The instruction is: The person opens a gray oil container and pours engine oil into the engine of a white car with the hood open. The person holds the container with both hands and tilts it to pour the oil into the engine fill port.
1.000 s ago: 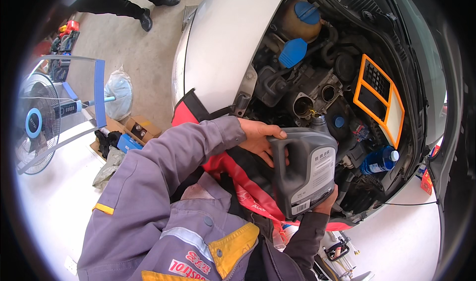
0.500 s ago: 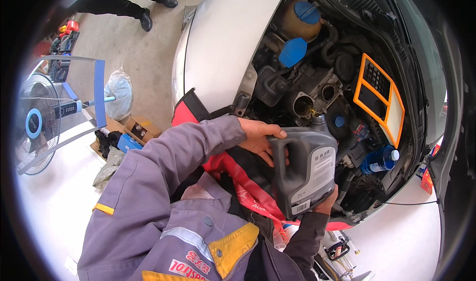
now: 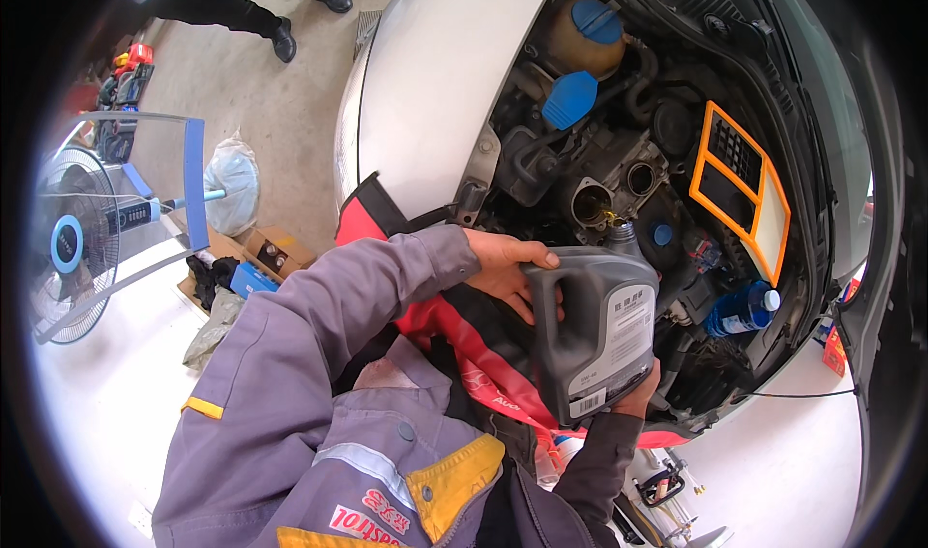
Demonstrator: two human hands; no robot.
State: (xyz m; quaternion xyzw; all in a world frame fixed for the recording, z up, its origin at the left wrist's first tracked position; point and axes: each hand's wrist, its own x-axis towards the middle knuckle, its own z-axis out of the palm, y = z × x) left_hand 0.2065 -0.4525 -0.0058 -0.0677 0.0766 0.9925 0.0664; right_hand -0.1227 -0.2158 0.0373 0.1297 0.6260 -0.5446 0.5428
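Observation:
A dark grey motor oil jug (image 3: 592, 340) with a pale label lies tilted over the engine (image 3: 604, 166). My left hand (image 3: 507, 266) is closed around its handle, the thumb on top. My right hand (image 3: 640, 393) supports the jug's bottom end, with most of its fingers hidden beneath. From the jug's neck (image 3: 623, 237), a thin stream of amber oil (image 3: 609, 217) runs into the round engine opening (image 3: 592, 203). A second round opening (image 3: 641, 179) sits beside it.
An orange-framed air filter (image 3: 744, 186) and a blue bottle (image 3: 739, 314) rest at the engine bay's right. Blue reservoir caps (image 3: 597, 21) stand at the back. A red and black fender cover (image 3: 474, 345) drapes the front edge. Further left are a fan (image 3: 72, 244) and a person's legs (image 3: 237, 7).
Almost nothing differs. Both hands keep the jug at nearly the same tilt, and oil continues to flow from its neck.

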